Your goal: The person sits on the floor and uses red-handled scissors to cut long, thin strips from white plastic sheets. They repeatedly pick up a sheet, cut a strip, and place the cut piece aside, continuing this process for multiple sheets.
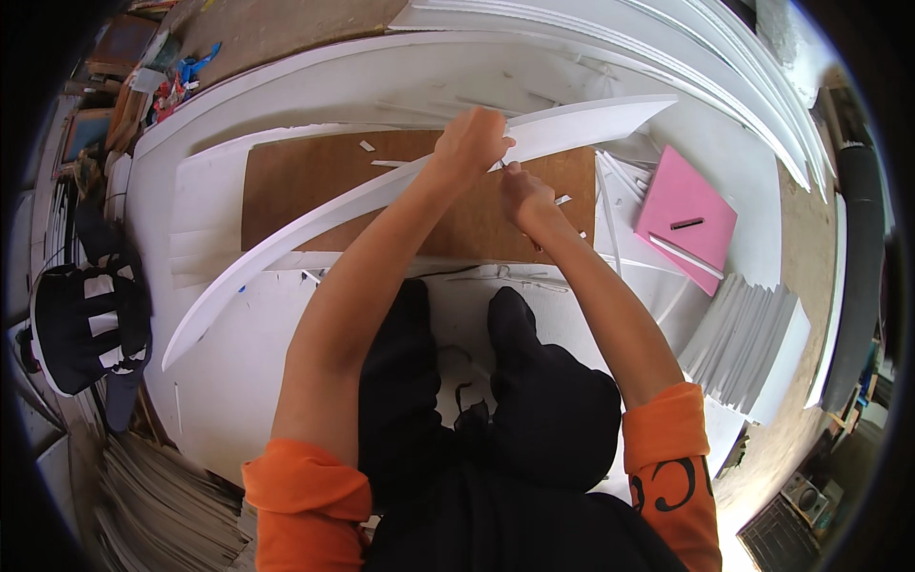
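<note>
White foam strip [381, 195] over brown board [305, 191], left hand [469, 143] gripping it, right hand [524, 195] pinching below.

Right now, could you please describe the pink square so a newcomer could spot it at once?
Start at the brown board under the hands and look right, past the loose white strips. The pink square lies flat there, the only coloured sheet among white ones, with a small dark stick on it.

Both arms stretched fwd, left hand [469, 143] fisted w/ fingers curled, right hand [522, 194] just beside, pinching.
</note>
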The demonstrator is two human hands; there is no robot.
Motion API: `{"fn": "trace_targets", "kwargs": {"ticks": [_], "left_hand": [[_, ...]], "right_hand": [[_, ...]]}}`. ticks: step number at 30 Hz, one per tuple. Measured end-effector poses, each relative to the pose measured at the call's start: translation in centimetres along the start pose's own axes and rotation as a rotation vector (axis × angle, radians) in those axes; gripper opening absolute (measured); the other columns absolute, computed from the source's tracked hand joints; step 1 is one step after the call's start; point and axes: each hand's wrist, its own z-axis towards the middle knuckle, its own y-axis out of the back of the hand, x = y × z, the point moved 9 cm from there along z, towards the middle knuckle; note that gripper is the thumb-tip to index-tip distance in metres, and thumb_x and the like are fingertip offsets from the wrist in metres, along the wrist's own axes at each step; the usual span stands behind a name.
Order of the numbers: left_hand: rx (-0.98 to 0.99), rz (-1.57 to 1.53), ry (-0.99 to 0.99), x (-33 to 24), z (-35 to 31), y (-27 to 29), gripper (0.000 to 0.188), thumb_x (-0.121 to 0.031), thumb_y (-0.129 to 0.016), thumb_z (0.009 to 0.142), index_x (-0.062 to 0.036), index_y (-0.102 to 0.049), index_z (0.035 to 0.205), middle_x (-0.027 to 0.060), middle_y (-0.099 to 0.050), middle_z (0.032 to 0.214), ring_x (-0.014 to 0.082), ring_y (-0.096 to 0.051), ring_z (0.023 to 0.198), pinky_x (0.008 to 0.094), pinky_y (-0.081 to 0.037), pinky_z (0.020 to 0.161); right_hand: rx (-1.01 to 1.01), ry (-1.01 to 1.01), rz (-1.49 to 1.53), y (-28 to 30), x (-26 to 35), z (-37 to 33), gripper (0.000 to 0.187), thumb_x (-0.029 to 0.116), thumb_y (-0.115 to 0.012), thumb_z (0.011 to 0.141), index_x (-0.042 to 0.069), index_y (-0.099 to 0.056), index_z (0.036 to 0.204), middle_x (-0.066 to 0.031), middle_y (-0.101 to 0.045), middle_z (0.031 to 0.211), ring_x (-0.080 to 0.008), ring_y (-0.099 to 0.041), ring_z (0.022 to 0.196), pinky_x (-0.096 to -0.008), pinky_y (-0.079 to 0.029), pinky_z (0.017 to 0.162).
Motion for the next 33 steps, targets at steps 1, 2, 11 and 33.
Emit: {"fn": "trace_targets", "kwargs": {"ticks": [1, 2, 11, 33], "left_hand": [[0.001, -0.004, 0.003, 0.0, 0.1, 0.0, 0.029, -0.023, -0.063, 0.067, 0.0057, -0.057, 0.065, 0.0229, -0.053, 0.060, 0.0402, -0.050, 0.059, 0.0424, -0.039, 0.054], [0.002, -0.007, 0.005, -0.1, 0.1, 0.1, 0.029, -0.022, -0.064, 0.067, 0.0060, -0.057, 0.064, 0.0229, -0.052, 0.060, 0.0402, -0.050, 0.059, 0.0424, -0.039, 0.054], [0.013, 0.022, 0.017, -0.1, 0.1, 0.0, 0.030, -0.024, -0.064, 0.068, 0.0055, -0.056, 0.064, 0.0220, -0.054, 0.060, 0.0389, -0.053, 0.061, 0.0421, -0.042, 0.057], [0.000, 0.105, 0.139, -0.7, -1.2, 0.2, 0.029, -0.026, -0.060, 0.074, 0.0028, -0.058, 0.079, 0.0201, -0.058, 0.071, 0.0373, -0.056, 0.072, 0.0420, -0.045, 0.063]], "right_hand": [[-0.002, 0.007, -0.005, 0.0, 0.0, 0.1, 0.033, 0.012, -0.044, 0.081, -0.002, -0.044, 0.110, -0.0129, -0.049, 0.113, -0.0277, -0.053, 0.101, -0.0370, -0.047, 0.076], [-0.004, 0.014, -0.009, -0.1, 0.0, 0.1, 0.033, 0.012, -0.044, 0.081, -0.002, -0.044, 0.111, -0.0122, -0.048, 0.114, -0.0278, -0.053, 0.101, -0.0370, -0.047, 0.076], [-0.071, 0.065, 0.057, -1.3, -0.2, 1.4, 0.033, 0.011, -0.046, 0.079, -0.003, -0.044, 0.109, -0.0138, -0.052, 0.108, -0.0291, -0.055, 0.095, -0.0376, -0.047, 0.074], [-0.110, -0.022, 0.031, -2.4, -2.1, -1.8, 0.020, 0.011, -0.041, 0.081, 0.001, -0.041, 0.099, -0.0195, -0.057, 0.097, -0.0322, -0.057, 0.091, -0.0384, -0.046, 0.076]]}}
